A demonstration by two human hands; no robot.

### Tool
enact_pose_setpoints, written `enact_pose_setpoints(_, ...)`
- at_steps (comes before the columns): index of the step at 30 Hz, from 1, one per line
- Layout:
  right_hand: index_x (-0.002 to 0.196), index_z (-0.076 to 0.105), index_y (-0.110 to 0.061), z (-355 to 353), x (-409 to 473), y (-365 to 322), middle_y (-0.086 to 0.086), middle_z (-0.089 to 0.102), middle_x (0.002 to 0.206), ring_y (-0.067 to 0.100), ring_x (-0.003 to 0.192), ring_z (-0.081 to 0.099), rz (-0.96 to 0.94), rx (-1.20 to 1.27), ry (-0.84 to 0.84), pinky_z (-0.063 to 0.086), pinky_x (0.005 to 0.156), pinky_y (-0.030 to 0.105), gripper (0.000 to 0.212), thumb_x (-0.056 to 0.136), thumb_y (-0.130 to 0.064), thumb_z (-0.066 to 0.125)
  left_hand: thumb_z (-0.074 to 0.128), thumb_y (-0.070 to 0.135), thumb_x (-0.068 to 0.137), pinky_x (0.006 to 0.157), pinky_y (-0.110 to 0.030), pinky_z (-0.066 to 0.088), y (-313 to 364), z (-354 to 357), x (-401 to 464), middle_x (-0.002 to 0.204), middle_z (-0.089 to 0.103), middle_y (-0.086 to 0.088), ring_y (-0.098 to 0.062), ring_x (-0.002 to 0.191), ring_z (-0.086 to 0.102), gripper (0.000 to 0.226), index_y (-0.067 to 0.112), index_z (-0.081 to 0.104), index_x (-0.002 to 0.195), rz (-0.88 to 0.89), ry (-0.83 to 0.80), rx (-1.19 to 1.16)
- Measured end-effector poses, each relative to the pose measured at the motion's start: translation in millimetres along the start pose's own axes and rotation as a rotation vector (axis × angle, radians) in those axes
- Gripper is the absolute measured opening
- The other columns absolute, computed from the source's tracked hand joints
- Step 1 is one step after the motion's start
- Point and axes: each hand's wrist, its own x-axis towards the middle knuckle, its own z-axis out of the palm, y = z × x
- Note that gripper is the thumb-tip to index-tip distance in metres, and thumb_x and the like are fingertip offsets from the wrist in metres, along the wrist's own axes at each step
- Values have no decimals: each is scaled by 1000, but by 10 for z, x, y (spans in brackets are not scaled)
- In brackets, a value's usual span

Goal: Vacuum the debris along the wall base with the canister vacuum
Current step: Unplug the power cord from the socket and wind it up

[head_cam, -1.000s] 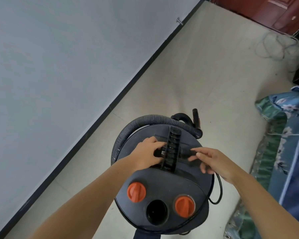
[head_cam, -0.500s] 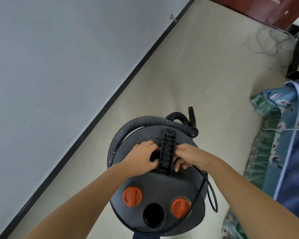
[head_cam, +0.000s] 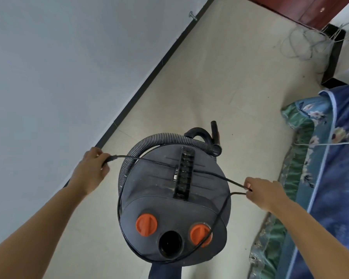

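A dark grey canister vacuum (head_cam: pixel 149 188) with two orange knobs and a black top handle (head_cam: pixel 184 170) stands on the tiled floor below me. Its grey ribbed hose (head_cam: pixel 149 140) curls round the far side of the lid. A thin black power cord (head_cam: pixel 145 159) stretches across the lid between my hands. My left hand (head_cam: pixel 91 171), left of the canister near the wall base, grips the cord's plug end. Right of the canister, my right hand (head_cam: pixel 265 193) pinches the cord.
A white wall with a black skirting board (head_cam: pixel 149 75) runs diagonally on the left. A bed with a blue floral cover (head_cam: pixel 334 158) fills the right side. Loose white wires (head_cam: pixel 306 43) lie on the floor at the far right by a dark wooden door (head_cam: pixel 302 7).
Both hands have left the canister's top handle and moved apart, left hand toward the wall and right hand toward the bed, drawing the black cord out across the lid.
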Motion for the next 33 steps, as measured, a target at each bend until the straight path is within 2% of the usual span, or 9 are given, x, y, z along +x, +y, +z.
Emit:
enact_pose_setpoints(4, 103, 53, -24, 282, -83, 144, 0, 66, 109, 20, 97, 61, 58, 369, -9, 44, 76, 30, 19, 93, -40, 58, 55, 2, 87, 87, -45, 45, -87, 156, -248, 117, 53, -15, -36, 113, 49, 31, 7, 65, 116, -187, -123, -17)
enact_pose_setpoints(7, 139, 38, -16, 411, -214, 124, 15, 54, 130, 28, 111, 56, 138, 716, 14, 39, 77, 29, 63, 87, -32, 70, 52, 4, 90, 101, -38, 38, 121, 325, -378, 130, 52, -17, -33, 121, 48, 44, 11, 51, 133, -267, -300, -187)
enact_pose_setpoints(11, 154, -7, -26, 383, -420, 71, 16, 20, 156, 22, 107, 56, 15, 399, -223, 47, 81, 25, 88, 94, -11, 56, 48, 0, 87, 107, -38, 35, 530, 355, -434, 136, 46, -17, -33, 125, 44, 54, 11, 45, 139, -340, -241, -360)
enact_pose_setpoints(14, 154, 13, -16, 76, -614, -176, 9, 21, 158, 23, 137, 36, -73, 447, -57, 33, 104, 26, 66, 97, -8, 44, 49, -3, 86, 106, -42, 36, 886, 209, -543, 139, 45, -17, -34, 126, 43, 51, 6, 49, 136, -297, 22, -346)
enact_pose_setpoints(18, 139, 48, -17, -498, -787, -719, -4, 53, 137, 10, 122, 51, -221, 1030, 180, 36, 97, 18, 40, 99, -19, 47, 50, 13, 95, 92, -31, 43, 1705, 71, -855, 114, 56, -3, -21, 109, 54, 29, 11, 56, 123, -196, 29, -556)
enact_pose_setpoints(22, 126, 55, 0, -762, -513, -1306, 13, 64, 122, 23, 111, 61, -118, 1287, -15, 46, 103, 41, 46, 95, -34, 52, 53, 42, 93, 96, -32, 40, 2126, 283, -770, 121, 54, -3, -22, 113, 53, 52, 15, 42, 136, -183, -100, -445)
enact_pose_setpoints(26, 132, 49, -3, -913, -240, -1592, 8, 64, 108, 14, 84, 65, -27, 1400, -198, 48, 68, 25, 47, 95, -31, 56, 60, 48, 85, 108, -40, 31, 2187, 484, -665, 125, 56, -2, -23, 119, 52, 70, 10, 40, 140, -185, -102, -138)
enact_pose_setpoints(31, 137, 45, -22, -904, -59, -1564, 10, 45, 137, 30, 127, 42, -438, 216, 368, 39, 101, 40, 44, 94, -13, 49, 74, 36, 61, 90, -39, 43, 2181, 677, -655, 86, 66, 4, -20, 80, 64, 57, 10, 63, 111, -135, 97, -99)
enact_pose_setpoints(33, 132, 51, -21, -885, 27, -1462, 7, 31, 151, 29, 143, 20, -681, -93, 292, 25, 114, 45, 38, 95, -12, 49, 66, 38, 63, 91, -35, 32, 2158, 698, -634, 87, 66, 5, -19, 81, 64, 54, 10, 63, 110, -105, 144, -91)
